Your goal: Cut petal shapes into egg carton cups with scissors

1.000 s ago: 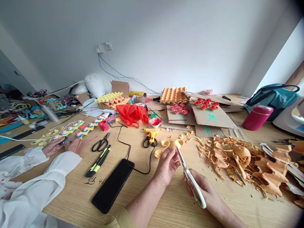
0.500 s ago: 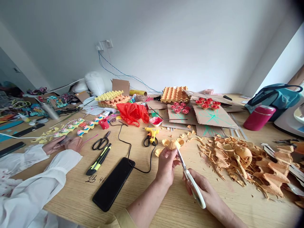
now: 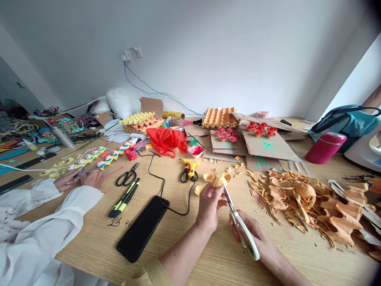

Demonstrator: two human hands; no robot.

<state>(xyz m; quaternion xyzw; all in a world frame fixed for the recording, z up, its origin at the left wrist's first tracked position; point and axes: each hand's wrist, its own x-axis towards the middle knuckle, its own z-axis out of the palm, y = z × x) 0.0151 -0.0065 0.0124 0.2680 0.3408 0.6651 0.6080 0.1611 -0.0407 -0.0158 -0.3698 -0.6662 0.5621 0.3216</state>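
Between thumb and fingers, my left hand (image 3: 210,204) pinches an orange egg-carton cup (image 3: 218,181), its rounded side up. My right hand (image 3: 251,230) grips white-handled scissors (image 3: 245,234); their blades reach up to the cup's right edge, and whether they bite into it I cannot tell. Several cut cups (image 3: 207,177) lie on the table just behind my left hand, some partly hidden by it. Beyond them rests a yellow glue gun (image 3: 190,165) on black-handled scissors (image 3: 185,174). To my right spreads a heap of orange carton scraps (image 3: 282,196).
A black phone (image 3: 143,230), a utility knife (image 3: 123,198) and black scissors (image 3: 127,176) lie to the left. Another person's hands (image 3: 92,179) work there. Behind are a red plastic bag (image 3: 166,141), a dish of red paint (image 3: 195,151) and cardboard with red flowers (image 3: 264,145).
The view has shifted very slightly. My hands, the cup and the scissors stay almost in place, with the scissors' handle a touch further right.
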